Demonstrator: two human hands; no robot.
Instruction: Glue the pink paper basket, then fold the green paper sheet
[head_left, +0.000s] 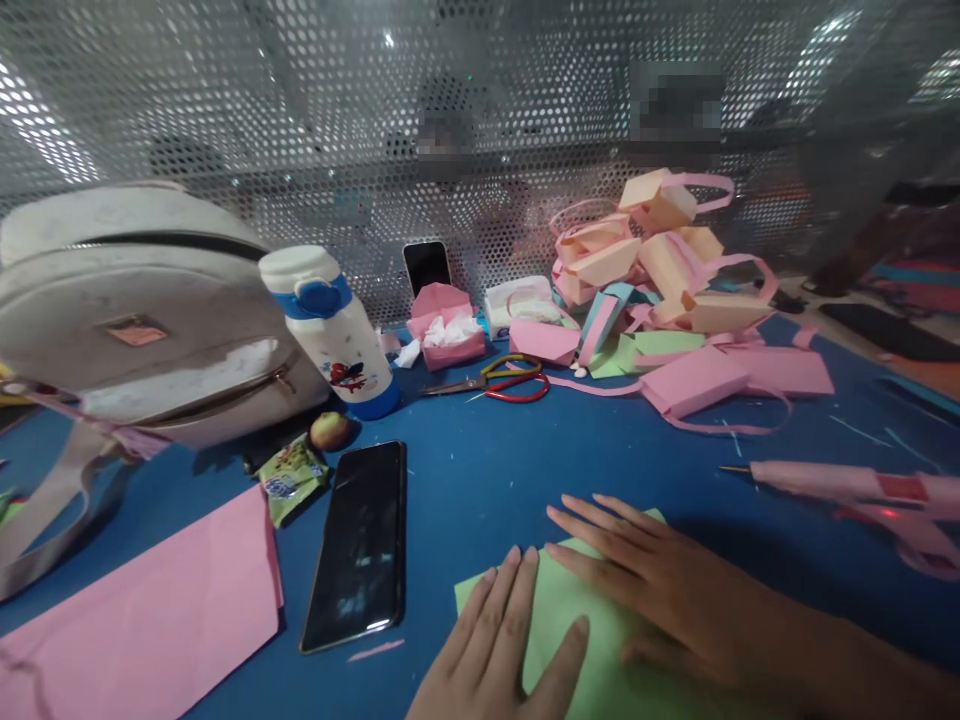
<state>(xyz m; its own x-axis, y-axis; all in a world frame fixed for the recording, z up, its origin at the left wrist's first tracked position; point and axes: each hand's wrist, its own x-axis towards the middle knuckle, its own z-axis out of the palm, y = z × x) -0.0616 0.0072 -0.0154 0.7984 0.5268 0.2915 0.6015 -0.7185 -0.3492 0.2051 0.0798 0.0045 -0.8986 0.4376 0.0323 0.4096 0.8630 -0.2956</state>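
A sheet of light green paper [592, 610] lies on the blue table at the bottom, partly covered by both hands. My left hand [502, 645] rests flat on its left part, fingers stretched out and thumb apart. On the right part lies my right hand [645, 570], its fingers spread and pointing to the upper left. Neither hand grips anything. To the right of my right hand is a pink glue gun [825, 480] with a small red light. The near edge of the green paper is cut off by the frame.
Folded pink paper [150, 610] and a black phone [360, 540] lie to the left. Behind stand a grey backpack [150, 310] and a white-blue bottle [337, 340]. Scissors [495, 380] lie before a heap of paper baskets [660, 260]. A perforated metal panel [300, 120] closes the back.
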